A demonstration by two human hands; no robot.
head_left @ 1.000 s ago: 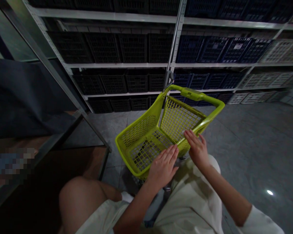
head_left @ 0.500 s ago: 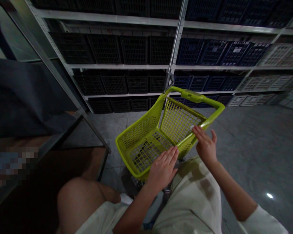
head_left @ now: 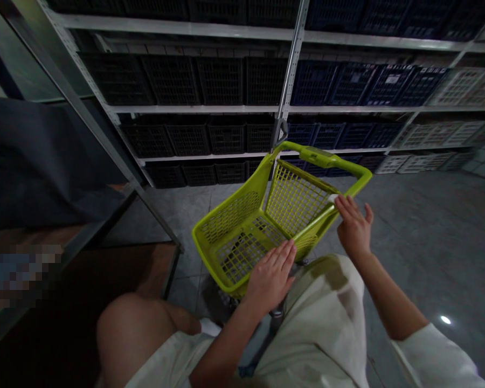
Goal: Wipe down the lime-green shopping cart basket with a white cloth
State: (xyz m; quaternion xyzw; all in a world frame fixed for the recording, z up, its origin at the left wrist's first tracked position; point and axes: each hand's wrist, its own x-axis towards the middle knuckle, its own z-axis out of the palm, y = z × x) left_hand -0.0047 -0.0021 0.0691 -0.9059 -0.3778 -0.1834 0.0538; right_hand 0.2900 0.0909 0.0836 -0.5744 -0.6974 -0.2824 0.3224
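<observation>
White shelves (head_left: 210, 109) stacked with dark and pale crates (head_left: 220, 81) line the wall beyond a grey floor (head_left: 412, 231). On it, just before the person's knees, a yellow-green shopping cart (head_left: 231, 214) stands upright, its long axis slanting across the view: basket nose toward lower left, handle (head_left: 317, 157) toward upper right. Flat, with fingers together and thumb apart, the left hand (head_left: 269, 272) rests on the near rim (head_left: 313, 222); the right hand (head_left: 352, 226), nearer the handle, has its fingers closed over a small white piece (head_left: 332, 199) against that rim.
</observation>
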